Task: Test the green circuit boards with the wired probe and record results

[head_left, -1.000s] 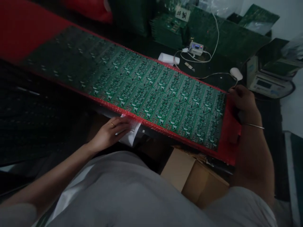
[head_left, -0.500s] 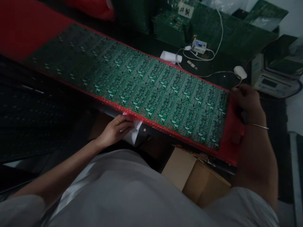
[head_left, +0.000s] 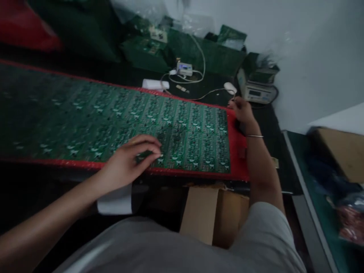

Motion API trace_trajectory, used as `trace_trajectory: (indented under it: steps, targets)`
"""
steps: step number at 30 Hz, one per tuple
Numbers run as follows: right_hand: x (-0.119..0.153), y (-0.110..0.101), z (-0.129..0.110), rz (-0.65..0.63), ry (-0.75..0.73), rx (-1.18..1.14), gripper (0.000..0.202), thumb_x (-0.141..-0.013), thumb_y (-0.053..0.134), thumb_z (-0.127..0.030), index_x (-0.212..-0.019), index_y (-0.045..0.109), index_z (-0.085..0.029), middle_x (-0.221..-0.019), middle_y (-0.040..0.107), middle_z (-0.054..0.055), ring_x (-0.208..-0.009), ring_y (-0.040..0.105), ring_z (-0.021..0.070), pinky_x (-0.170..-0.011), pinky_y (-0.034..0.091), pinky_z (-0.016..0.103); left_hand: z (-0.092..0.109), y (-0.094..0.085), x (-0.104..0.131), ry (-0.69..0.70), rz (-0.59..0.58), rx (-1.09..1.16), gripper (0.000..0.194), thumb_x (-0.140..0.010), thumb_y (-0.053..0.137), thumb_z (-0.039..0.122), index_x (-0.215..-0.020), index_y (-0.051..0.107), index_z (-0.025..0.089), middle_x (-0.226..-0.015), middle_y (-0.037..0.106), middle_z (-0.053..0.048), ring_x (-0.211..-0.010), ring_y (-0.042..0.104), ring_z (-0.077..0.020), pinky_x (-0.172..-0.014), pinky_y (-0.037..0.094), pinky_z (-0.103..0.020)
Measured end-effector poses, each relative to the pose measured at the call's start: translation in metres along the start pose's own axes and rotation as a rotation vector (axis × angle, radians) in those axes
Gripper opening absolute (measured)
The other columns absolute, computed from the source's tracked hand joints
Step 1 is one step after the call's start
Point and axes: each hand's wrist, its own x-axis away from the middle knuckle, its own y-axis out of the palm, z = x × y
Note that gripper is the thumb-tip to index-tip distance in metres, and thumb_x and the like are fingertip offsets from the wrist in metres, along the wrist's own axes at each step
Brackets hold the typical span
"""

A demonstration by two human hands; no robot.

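Note:
Rows of green circuit boards (head_left: 196, 117) lie side by side on a red sheet (head_left: 237, 148) along the bench. My left hand (head_left: 123, 163) is over the front row, thumb and fingertips brought together close above one board. Whatever is in that pinch, if anything, is too small to make out. At the far right corner of the boards is my right hand (head_left: 243, 112), its fingers closed beside a thin cable (head_left: 209, 92). I cannot make out what these fingers hold. Just behind them sits a white, rounded, mouse-like object (head_left: 229, 88).
Behind the boards are a white roll (head_left: 155, 84), a small device with a lit display (head_left: 184, 69) and stacked green boards (head_left: 145, 53). A grey instrument (head_left: 257, 93) stands at the back right. Below the bench edge is an open cardboard box (head_left: 199, 212).
My left hand has moved from the front edge of the red sheet to over the boards. The view has swung right; my right hand stays by the far corner.

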Motion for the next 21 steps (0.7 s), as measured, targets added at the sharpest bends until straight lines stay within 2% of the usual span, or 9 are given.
trace_trajectory:
  steps: [2, 5, 7, 9, 11, 13, 21]
  targets:
    - [-0.001, 0.001, 0.002, 0.008, -0.011, -0.032, 0.015, -0.094, 0.059, -0.03, -0.081, 0.056, -0.023, -0.079, 0.065, 0.001, -0.081, 0.062, 0.0181, -0.085, 0.05, 0.032, -0.001, 0.028, -0.069, 0.038, -0.091, 0.083, 0.018, -0.099, 0.061, 0.032, -0.092, 0.073, 0.02, -0.107, 0.073, -0.005, -0.103, 0.07, -0.0202, -0.092, 0.058, -0.035]
    - [0.001, 0.001, 0.004, 0.014, -0.032, -0.033, 0.017, -0.094, 0.057, -0.031, -0.079, 0.056, -0.023, -0.079, 0.066, 0.002, -0.079, 0.061, 0.0183, -0.081, 0.048, 0.031, -0.006, 0.081, -0.166, -0.015, -0.197, 0.069, 0.01, -0.09, 0.067, 0.019, -0.085, 0.075, 0.016, -0.102, 0.075, -0.007, -0.097, 0.07, -0.0198, -0.092, 0.057, -0.034]
    - [0.002, 0.001, 0.004, 0.025, -0.054, -0.036, 0.017, -0.094, 0.055, -0.032, -0.079, 0.057, -0.023, -0.08, 0.068, 0.002, -0.078, 0.062, 0.0186, -0.079, 0.047, 0.03, -0.01, 0.114, -0.215, -0.041, -0.223, -0.025, 0.011, -0.086, 0.067, 0.012, -0.081, 0.076, 0.015, -0.098, 0.076, -0.008, -0.099, 0.07, -0.0211, -0.097, 0.055, -0.036]
    - [0.001, 0.002, 0.006, 0.037, -0.07, -0.027, 0.016, -0.093, 0.056, -0.032, -0.079, 0.058, -0.023, -0.079, 0.069, 0.002, -0.076, 0.062, 0.0186, -0.077, 0.046, 0.03, -0.015, 0.137, -0.246, -0.033, -0.216, -0.099, 0.013, -0.084, 0.067, 0.01, -0.077, 0.077, 0.014, -0.096, 0.077, -0.01, -0.102, 0.07, -0.0237, -0.102, 0.054, -0.038]
    - [-0.002, 0.004, 0.008, 0.047, -0.072, -0.019, 0.015, -0.093, 0.056, -0.032, -0.081, 0.059, -0.023, -0.078, 0.07, 0.002, -0.074, 0.062, 0.0186, -0.077, 0.046, 0.03, -0.02, 0.152, -0.262, -0.026, -0.217, -0.158, 0.014, -0.082, 0.068, 0.01, -0.073, 0.078, 0.015, -0.094, 0.077, -0.011, -0.104, 0.071, -0.0259, -0.103, 0.053, -0.04]
    - [-0.005, 0.005, 0.01, 0.051, -0.078, -0.023, 0.013, -0.093, 0.056, -0.031, -0.083, 0.059, -0.023, -0.078, 0.07, 0.002, -0.075, 0.064, 0.0187, -0.077, 0.046, 0.029, -0.026, 0.161, -0.269, -0.034, -0.23, -0.209, 0.014, -0.082, 0.07, 0.013, -0.073, 0.079, 0.017, -0.095, 0.077, -0.011, -0.106, 0.071, -0.0277, -0.105, 0.053, -0.041]
    - [-0.008, 0.007, 0.011, 0.017, -0.161, 0.021, 0.015, -0.097, 0.055, -0.032, -0.086, 0.061, -0.022, -0.082, 0.072, 0.003, -0.076, 0.064, 0.0181, -0.077, 0.046, 0.029, -0.039, 0.178, -0.271, -0.1, -0.234, -0.337, 0.016, -0.086, 0.068, 0.026, -0.088, 0.084, 0.02, -0.118, 0.074, -0.012, -0.12, 0.065, -0.0295, -0.108, 0.05, -0.043]
